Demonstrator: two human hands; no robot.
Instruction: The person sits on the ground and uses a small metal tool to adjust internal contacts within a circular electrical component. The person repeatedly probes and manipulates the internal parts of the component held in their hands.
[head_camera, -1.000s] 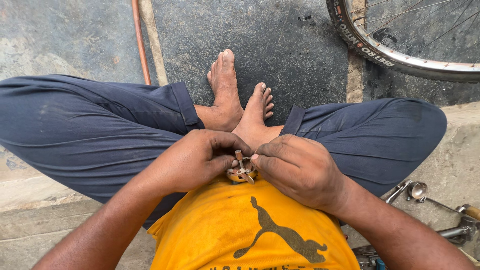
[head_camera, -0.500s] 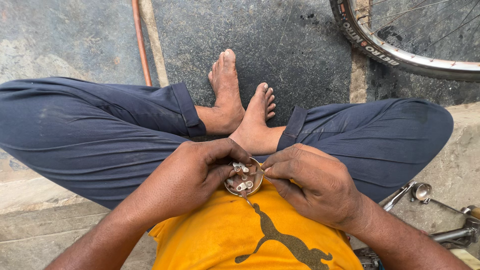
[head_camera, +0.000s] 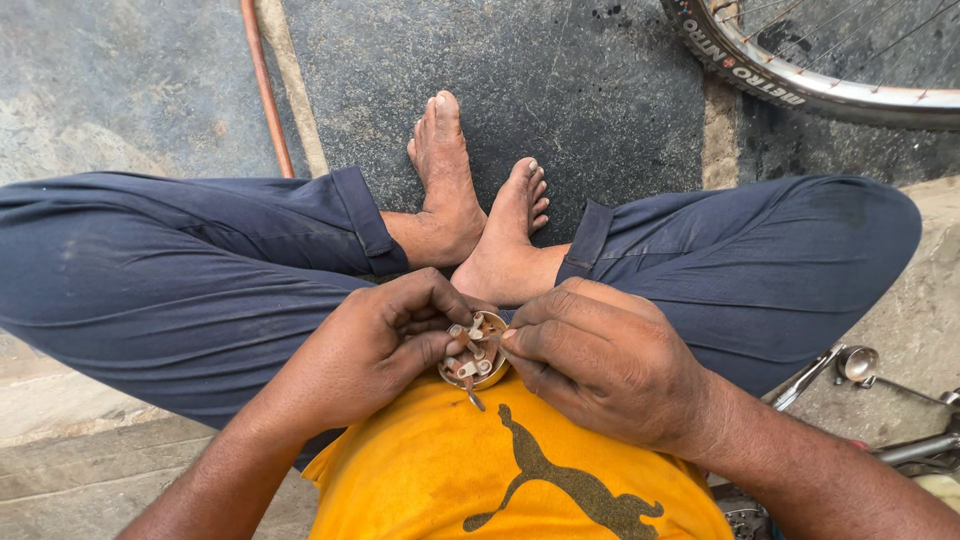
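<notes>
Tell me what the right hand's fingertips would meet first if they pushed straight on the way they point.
The right hand points toward the left hand. Its fingertips already touch the small round metal part held between both hands, so that comes first; the left hand's fingers lie right behind it.

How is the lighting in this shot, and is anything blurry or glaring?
Head view: soft, even daylight, no hard shadows; the small round metal part between left hand and right hand is sharp; a mild bright sheen on the chrome bicycle wheel rim; slight wide-angle stretch toward the edges.
</notes>
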